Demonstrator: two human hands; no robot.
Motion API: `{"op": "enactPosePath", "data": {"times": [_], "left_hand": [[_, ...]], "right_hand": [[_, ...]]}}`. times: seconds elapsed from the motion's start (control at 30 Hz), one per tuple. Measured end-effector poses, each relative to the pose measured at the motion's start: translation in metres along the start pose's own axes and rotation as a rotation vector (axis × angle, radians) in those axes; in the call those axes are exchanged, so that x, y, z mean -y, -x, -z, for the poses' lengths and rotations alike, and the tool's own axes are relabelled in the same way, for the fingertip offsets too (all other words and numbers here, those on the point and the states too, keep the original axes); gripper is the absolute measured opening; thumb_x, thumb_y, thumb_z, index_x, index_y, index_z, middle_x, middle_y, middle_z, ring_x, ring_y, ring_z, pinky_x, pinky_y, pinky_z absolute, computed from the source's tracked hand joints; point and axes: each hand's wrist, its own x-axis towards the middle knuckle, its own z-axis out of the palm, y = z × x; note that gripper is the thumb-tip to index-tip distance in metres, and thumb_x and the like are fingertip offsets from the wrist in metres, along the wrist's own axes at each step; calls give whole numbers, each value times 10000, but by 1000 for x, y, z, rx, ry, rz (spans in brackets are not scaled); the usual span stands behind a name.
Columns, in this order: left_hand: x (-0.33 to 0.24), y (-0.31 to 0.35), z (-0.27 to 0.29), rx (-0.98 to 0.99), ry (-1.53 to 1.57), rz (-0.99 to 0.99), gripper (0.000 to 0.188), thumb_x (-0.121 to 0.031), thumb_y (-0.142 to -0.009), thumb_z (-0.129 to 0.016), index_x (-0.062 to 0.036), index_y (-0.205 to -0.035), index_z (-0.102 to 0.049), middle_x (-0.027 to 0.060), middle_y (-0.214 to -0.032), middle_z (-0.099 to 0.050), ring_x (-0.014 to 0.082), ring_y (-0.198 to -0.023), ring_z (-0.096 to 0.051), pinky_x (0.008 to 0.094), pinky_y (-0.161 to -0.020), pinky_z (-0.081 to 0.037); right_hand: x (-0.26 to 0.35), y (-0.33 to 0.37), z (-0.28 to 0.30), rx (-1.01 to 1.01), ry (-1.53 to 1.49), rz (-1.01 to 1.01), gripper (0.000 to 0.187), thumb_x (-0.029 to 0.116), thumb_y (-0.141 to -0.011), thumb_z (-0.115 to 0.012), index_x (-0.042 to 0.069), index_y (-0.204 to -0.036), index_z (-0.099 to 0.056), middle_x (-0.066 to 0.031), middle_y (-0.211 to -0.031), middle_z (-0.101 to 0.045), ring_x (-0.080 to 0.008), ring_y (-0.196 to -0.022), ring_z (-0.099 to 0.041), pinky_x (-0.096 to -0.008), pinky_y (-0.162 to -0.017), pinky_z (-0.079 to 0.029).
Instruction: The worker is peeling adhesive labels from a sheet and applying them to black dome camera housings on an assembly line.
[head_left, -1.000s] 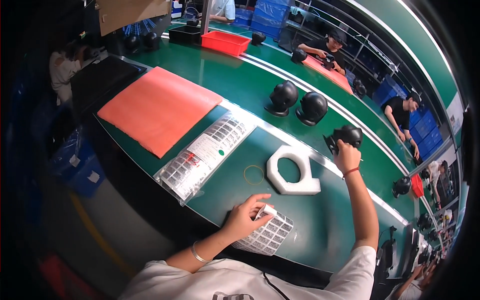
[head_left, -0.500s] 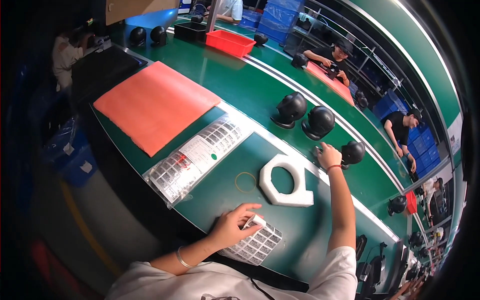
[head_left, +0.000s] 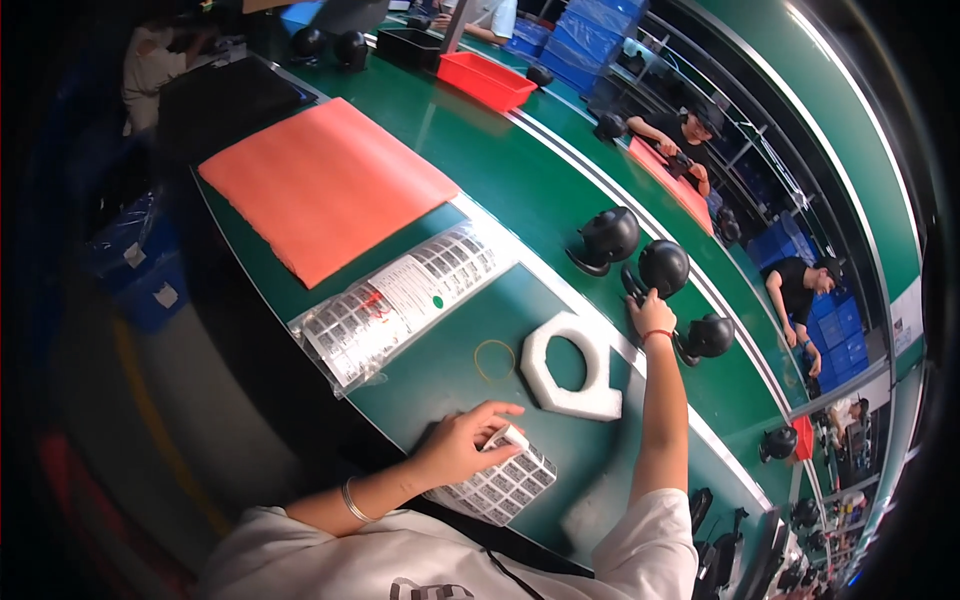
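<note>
My left hand (head_left: 466, 448) holds a sheet of small printed labels (head_left: 518, 488) near the front edge of the bench, its upper edge curled between fingers and thumb. My right arm reaches forward over the green belt. There my right hand (head_left: 652, 314) closes on the base of the middle of three black round-headed devices, which look like cameras (head_left: 664, 266). Another such device (head_left: 611, 236) stands just left of it, and a third (head_left: 709, 337) is right of my wrist. Between my hands lies a white foam block with a round hole (head_left: 611, 394).
A clear bag of label sheets (head_left: 395, 305) lies beside an orange mat (head_left: 330, 190) on the left. A thin yellow rubber band (head_left: 479, 362) is near the foam. Farther back are a red bin (head_left: 487, 82), a black bin (head_left: 408, 48), and several people working across the belt.
My right hand has gone from beside the right-hand device to the base of the middle one. The black devices appear lower and farther right. My left hand keeps its hold on the label sheet.
</note>
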Motion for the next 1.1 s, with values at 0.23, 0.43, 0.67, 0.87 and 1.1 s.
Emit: {"op": "enactPosePath", "data": {"times": [0.23,0.43,0.67,0.87,1.1], "left_hand": [[-5,-3,1,5,37,-2,439,-70,-845,-708,-6,-1235,-517,101,-998,-708,143,-894,-693,264,-784,-555],[-1,-2,0,-20,33,-40,412,-71,-832,-717,-3,-1198,-542,122,-974,-707,163,-842,-702,272,-753,-565],[-2,1,1,-65,11,-40,363,-17,-801,-722,-4,-1138,-587,119,-927,-699,148,-819,-699,263,-714,-569],[-3,-1,-1,-44,41,-39,336,-12,-812,-712,9,-1125,-589,118,-939,-694,141,-829,-691,262,-725,-566],[-6,3,-1,-64,44,-16,325,28,-821,-699,31,-1122,-576,110,-998,-674,132,-903,-660,254,-800,-550]], "right_hand": [[-41,11,7,-339,240,191,224,175,-704,-684,128,-859,-529,-86,-697,-669,-267,-626,-673,-366,-568,-495],[-58,64,81,-453,-195,223,304,332,-778,-732,100,-826,-542,-107,-689,-641,-347,-634,-640,-407,-545,-491],[3,167,159,-253,-1383,132,233,137,-879,-703,-1,-1021,-580,37,-846,-575,-48,-751,-506,-200,-657,-406],[60,214,151,-196,-1567,145,365,157,-946,-609,-11,-1262,-537,22,-989,-604,-32,-760,-485,-174,-647,-369],[52,229,143,239,-1382,-119,372,134,-936,-626,-14,-1266,-542,-20,-1057,-639,-89,-909,-569,-240,-810,-459]]}}
